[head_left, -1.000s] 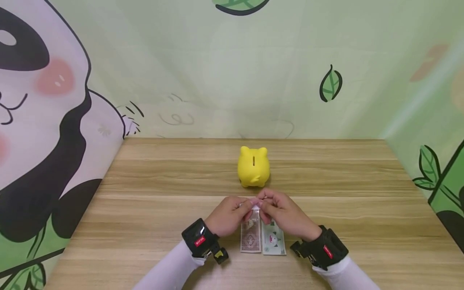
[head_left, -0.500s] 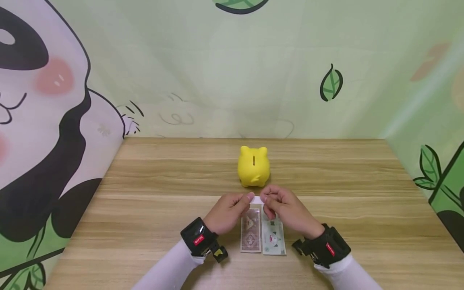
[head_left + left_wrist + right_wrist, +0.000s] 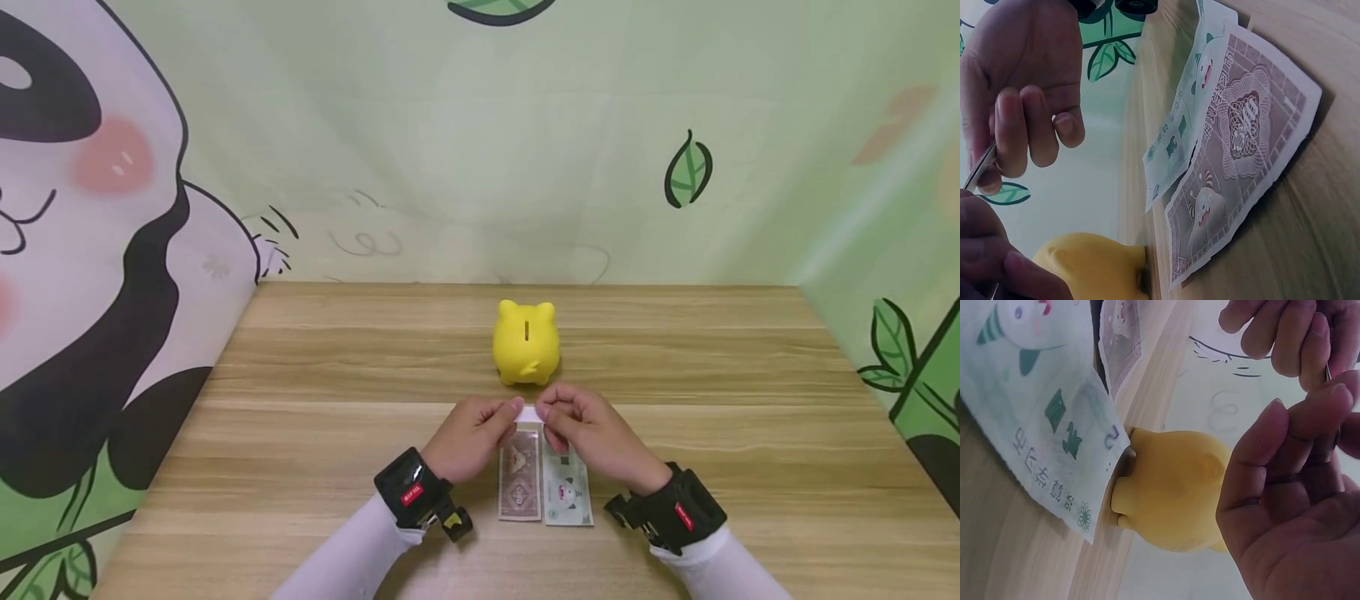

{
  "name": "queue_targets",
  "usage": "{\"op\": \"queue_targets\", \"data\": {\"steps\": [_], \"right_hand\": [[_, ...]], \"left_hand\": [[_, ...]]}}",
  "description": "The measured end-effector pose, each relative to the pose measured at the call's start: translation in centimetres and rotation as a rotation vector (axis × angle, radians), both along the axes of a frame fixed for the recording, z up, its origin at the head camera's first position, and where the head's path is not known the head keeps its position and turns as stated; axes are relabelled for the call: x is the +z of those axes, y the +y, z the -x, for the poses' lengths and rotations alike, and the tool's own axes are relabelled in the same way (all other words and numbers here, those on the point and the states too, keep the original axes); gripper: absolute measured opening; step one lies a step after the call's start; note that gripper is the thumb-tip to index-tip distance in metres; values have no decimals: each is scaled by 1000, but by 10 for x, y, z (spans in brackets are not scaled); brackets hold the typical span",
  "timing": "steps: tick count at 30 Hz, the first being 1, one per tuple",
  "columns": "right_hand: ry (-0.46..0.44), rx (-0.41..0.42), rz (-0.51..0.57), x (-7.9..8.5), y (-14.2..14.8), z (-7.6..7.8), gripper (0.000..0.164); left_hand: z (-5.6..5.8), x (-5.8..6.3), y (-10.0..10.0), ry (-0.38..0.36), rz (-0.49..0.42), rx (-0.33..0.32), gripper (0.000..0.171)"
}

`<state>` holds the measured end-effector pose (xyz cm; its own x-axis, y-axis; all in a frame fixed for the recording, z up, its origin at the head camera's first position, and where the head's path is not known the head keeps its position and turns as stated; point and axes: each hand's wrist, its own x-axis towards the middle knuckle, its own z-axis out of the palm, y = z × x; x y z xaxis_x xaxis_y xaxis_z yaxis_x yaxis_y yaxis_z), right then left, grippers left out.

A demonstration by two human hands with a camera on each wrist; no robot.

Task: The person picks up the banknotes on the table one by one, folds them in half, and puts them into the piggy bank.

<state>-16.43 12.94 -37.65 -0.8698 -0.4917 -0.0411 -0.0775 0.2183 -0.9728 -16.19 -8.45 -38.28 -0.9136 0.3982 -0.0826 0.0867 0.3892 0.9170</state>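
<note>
Between the two hands a narrow, pale strip of paper [image 3: 529, 413] is stretched level above the table. My left hand [image 3: 468, 437] pinches one end between thumb and forefinger; my right hand [image 3: 592, 433] pinches the other. Only the thin edge of this paper strip [image 3: 980, 165] shows in the left wrist view, so its print is hidden. Beneath the hands, a brown play banknote [image 3: 520, 483] and a green play banknote [image 3: 567, 497] lie side by side. Their far ends are partly covered in the head view. The brown banknote [image 3: 1244, 125] curls up slightly at its edges.
A yellow pig-shaped money bank [image 3: 526, 346] stands just beyond the hands, a slot in its top. The wooden table [image 3: 337, 358] ends at a backdrop [image 3: 465, 150] printed with a panda and leaves. Both wrists carry black camera straps [image 3: 411, 490].
The hands have drawn slightly apart, uncovering more of the pale strip between the fingertips. Over the last half second they have hardly moved. Banknotes and bank stay in place.
</note>
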Motion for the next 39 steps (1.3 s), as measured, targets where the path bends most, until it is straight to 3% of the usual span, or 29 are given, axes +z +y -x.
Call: {"op": "queue_targets", "data": {"steps": [5,10,16,30,39], "right_hand": [[-4,3,-5,-1,0,-1,12],[18,1,-21,-1,0,-1,10],[33,-3,-66,0,-1,-1,9],[15,10,-58,-2,-1,0,16],[28,30,-87,-2,-2,-1,16]], "left_hand": [[1,-1,1,-2,10,7,49],[2,-2,2,24,50,-32,41],[0,-1,3,13,51,-77,43],[0,-1,3,-24,17,-76,48],[1,-2,2,-25,39,-112,44]]}}
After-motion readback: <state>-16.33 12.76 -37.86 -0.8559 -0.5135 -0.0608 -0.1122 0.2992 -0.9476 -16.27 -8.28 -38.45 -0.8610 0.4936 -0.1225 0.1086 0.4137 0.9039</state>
